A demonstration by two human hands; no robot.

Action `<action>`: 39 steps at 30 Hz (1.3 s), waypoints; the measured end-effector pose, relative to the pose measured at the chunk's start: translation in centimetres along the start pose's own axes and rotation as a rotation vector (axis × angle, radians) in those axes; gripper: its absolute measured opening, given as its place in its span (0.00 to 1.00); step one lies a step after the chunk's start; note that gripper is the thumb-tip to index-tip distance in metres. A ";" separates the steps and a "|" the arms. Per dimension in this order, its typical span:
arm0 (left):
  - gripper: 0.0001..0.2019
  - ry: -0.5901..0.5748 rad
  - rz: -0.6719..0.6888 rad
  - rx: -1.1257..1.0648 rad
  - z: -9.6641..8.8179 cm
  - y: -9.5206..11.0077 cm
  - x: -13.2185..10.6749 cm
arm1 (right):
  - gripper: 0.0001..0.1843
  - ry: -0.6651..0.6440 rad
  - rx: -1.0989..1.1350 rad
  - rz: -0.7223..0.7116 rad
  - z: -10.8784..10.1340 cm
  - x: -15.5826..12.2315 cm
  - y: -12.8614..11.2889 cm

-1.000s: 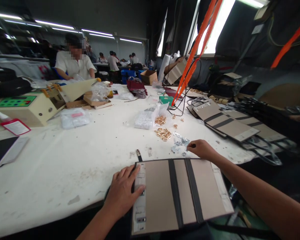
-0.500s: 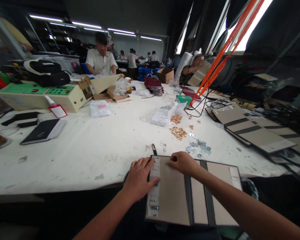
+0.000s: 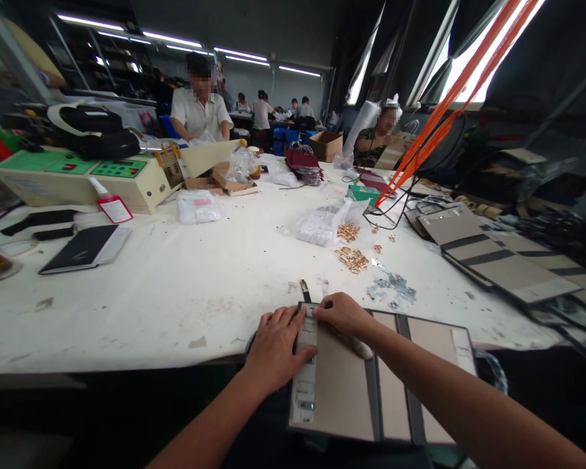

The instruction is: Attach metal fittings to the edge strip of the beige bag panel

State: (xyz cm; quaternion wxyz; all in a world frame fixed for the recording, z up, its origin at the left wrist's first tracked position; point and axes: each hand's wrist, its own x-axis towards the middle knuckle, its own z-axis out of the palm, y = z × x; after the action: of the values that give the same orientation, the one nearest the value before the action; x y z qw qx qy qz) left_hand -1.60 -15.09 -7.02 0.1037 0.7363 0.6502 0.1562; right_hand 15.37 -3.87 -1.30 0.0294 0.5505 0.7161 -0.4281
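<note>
A folder-like panel of beige board (image 3: 344,397) with dark fold strips lies opened out at the table's front edge. Down its left side runs a whitish strip (image 3: 306,384) with small metal pieces. My left hand (image 3: 276,345) rests flat on that strip and the panel's left edge, fingers stretched out and holding nothing. At the strip's upper end, my right hand (image 3: 344,316) has thumb and fingertips pinched together close to my left fingertips; what they grip is hidden. Under the right palm shows a blurred, tan, elongated thing (image 3: 361,348). A dark strap with a metal end (image 3: 305,288) sticks out beyond the panel.
Gold-coloured metal fittings (image 3: 352,259), thin silvery plates (image 3: 393,286) and a plastic bag (image 3: 317,225) lie ahead. Similar panels (image 3: 488,251) are stacked at right. A cream machine (image 3: 78,179), red-labelled bottle (image 3: 112,203) and black notebook (image 3: 78,251) stand left. Co-workers sit across.
My right hand has moved left to the strip's upper end, beside my left fingertips. The tan thing under the palm has come into sight. My left hand stays on the strip.
</note>
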 end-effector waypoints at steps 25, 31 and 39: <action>0.37 0.008 -0.006 0.026 0.4 -0.8 0.3 | 0.24 0.152 -0.239 -0.051 0.5 1.7 0.5; 0.36 0.014 -0.005 0.045 0.6 -1.0 0.5 | 0.26 0.174 -0.259 -0.049 0.4 1.5 0.3; 0.35 0.026 0.009 0.067 0.9 -1.2 0.6 | 0.27 0.166 -0.280 -0.041 0.2 1.1 0.0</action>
State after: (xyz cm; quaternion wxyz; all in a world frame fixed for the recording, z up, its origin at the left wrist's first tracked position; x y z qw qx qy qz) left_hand -2.34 -14.30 -8.19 0.0696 0.7402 0.6529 0.1445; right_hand 14.86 -3.21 -1.99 0.0380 0.5598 0.7797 -0.2778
